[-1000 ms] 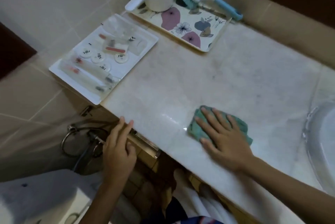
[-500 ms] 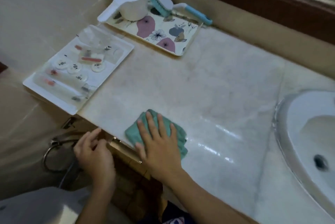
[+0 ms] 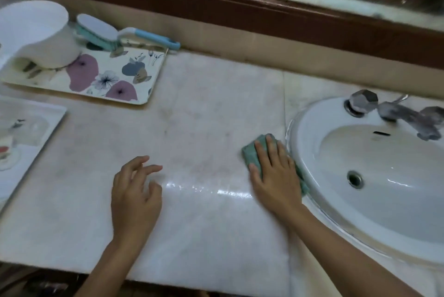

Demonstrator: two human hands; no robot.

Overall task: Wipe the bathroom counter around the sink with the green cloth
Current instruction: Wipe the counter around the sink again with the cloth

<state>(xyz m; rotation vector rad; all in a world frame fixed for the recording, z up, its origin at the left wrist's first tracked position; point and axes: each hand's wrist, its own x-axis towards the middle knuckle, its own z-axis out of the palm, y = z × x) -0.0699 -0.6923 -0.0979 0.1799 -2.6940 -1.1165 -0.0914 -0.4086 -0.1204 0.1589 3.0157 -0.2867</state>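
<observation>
The green cloth [image 3: 251, 152] lies flat on the pale marble counter [image 3: 204, 116], right against the left rim of the white sink [image 3: 310, 118]. My right hand [image 3: 276, 176] presses down on the cloth with fingers spread, covering most of it. My left hand [image 3: 135, 195] hovers or rests over the counter's front middle, fingers apart and slightly curled, holding nothing. A wet shiny streak [image 3: 206, 189] runs between the two hands.
A floral tray [image 3: 108, 75] at the back left carries a white jug [image 3: 36, 32] and a blue-handled scrub brush [image 3: 115, 34]. A white tray [image 3: 28, 133] of small toiletries sits at the left edge. A metal tap [image 3: 394, 111] stands behind the basin, below a wood-framed mirror [image 3: 240, 15].
My right hand has slid the cloth from the counter's front left edge rightwards to the sink rim. My left hand has come up from below the counter edge onto the counter. The view has shifted right.
</observation>
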